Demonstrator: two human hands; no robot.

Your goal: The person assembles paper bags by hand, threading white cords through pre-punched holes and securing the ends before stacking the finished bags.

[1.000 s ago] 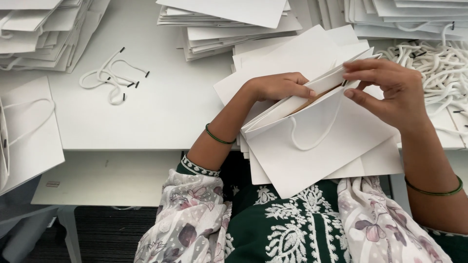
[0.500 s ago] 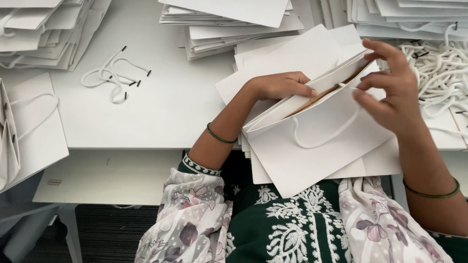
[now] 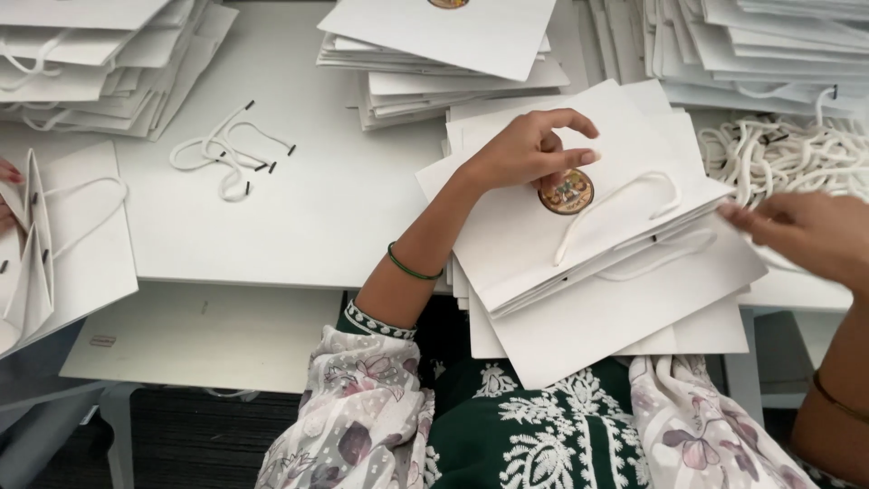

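A white paper bag [image 3: 579, 272] with white cord handles lies flat on a few more flat bags at the table's near edge. A round gold sticker [image 3: 566, 192] shows on its upper face. My left hand [image 3: 525, 149] rests on the bag just above the sticker, fingers curled, pressing it down. My right hand [image 3: 806, 235] is blurred at the right. Its fingers are stretched out, with the tips at the bag's right corner and nothing in the hand.
Stacks of flat white bags [image 3: 453, 54] line the far side of the white table [image 3: 317, 208]. A heap of white cords [image 3: 787, 154] lies at the right and a few loose cords [image 3: 226, 149] at the left. Another person's hand [image 3: 7, 195] holds a bag [image 3: 63, 244] at the far left.
The bag, held open between both hands before, now lies flat with its sticker side up. My right hand has let go and moved right; my left hand has shifted onto the bag's top.
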